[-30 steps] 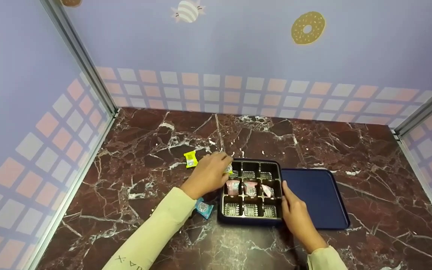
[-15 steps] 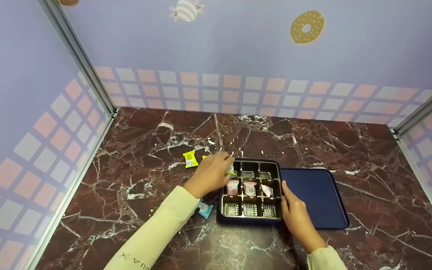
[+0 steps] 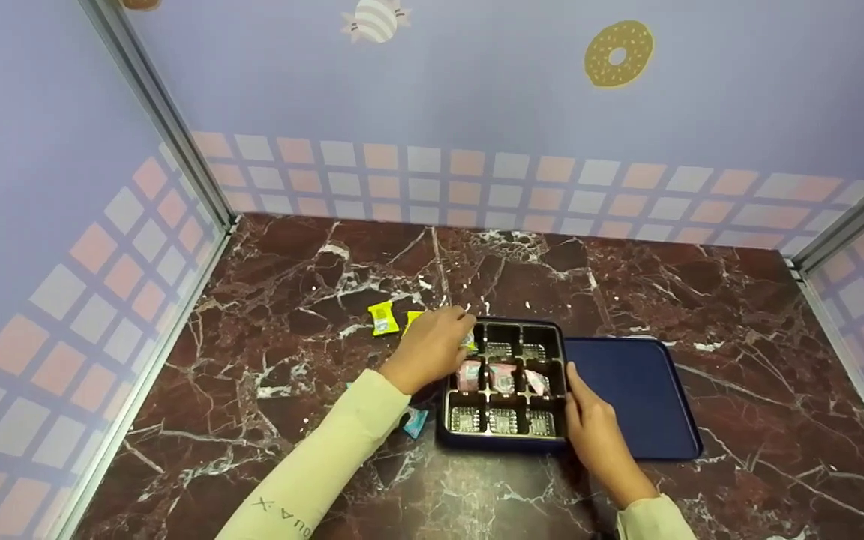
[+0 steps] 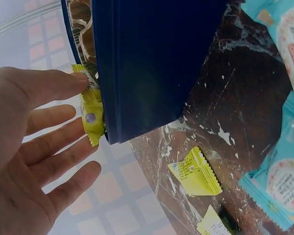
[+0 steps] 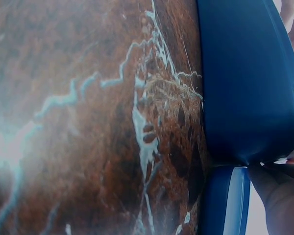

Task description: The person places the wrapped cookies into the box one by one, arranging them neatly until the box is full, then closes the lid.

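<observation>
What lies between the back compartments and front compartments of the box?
Three pink sweets in the middle row of the box; this shows in the head view.

From high on the near side, the head camera faces forward and down to the far corners of the table (image 3: 709, 289). Both wrist cameras sit close: the left looks past the left hand (image 4: 44, 132) at the box (image 4: 147, 63), the right low across the table beside it. All three share the box.

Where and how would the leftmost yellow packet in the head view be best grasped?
Probably by its narrow middle, pinched from above and the left: the leftmost yellow packet lies on the table, its ends flare wider, and another yellow packet sits close on its right.
</observation>
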A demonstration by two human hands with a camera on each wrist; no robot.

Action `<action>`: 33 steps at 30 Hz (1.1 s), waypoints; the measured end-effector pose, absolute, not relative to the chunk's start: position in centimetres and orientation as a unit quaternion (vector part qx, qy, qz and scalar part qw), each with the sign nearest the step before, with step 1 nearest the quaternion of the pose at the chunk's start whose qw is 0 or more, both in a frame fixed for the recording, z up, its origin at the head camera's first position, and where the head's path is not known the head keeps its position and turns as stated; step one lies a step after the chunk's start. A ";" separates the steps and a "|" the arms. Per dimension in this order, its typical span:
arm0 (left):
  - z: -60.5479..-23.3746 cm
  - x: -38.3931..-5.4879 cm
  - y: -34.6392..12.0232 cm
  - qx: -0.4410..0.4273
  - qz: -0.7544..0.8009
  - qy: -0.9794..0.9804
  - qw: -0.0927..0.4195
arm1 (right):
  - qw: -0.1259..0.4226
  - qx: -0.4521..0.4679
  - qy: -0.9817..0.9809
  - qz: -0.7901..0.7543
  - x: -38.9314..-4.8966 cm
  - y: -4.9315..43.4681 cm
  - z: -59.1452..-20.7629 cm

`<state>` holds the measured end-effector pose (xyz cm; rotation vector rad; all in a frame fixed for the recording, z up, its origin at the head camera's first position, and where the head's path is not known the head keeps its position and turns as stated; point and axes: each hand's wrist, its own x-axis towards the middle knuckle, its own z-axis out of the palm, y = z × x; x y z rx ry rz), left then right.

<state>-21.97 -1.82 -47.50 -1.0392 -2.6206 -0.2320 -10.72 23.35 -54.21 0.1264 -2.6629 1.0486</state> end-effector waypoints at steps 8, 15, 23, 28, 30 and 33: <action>-47.8 -22.2 -1.5 -0.363 -0.087 -0.917 0.139 | 0.138 0.041 -0.920 0.365 -10.7 23.4 -54.2; -47.9 -22.4 -1.1 -0.362 -0.081 -0.919 0.133 | 0.143 0.039 -0.919 0.364 -10.8 23.3 -54.3; -48.2 -22.5 -0.9 -0.364 -0.088 -0.918 0.132 | 0.149 0.041 -0.920 0.360 -10.7 23.4 -54.4; -48.4 -22.6 -0.8 -0.360 -0.093 -0.919 0.129 | 0.151 0.046 -0.919 0.361 -10.7 23.4 -54.4; -48.5 -22.6 -0.8 -0.358 -0.095 -0.920 0.127 | 0.152 0.047 -0.919 0.361 -10.7 23.3 -54.4; -48.5 -22.6 -0.8 -0.355 -0.099 -0.921 0.122 | 0.155 0.046 -0.918 0.362 -10.8 23.4 -54.4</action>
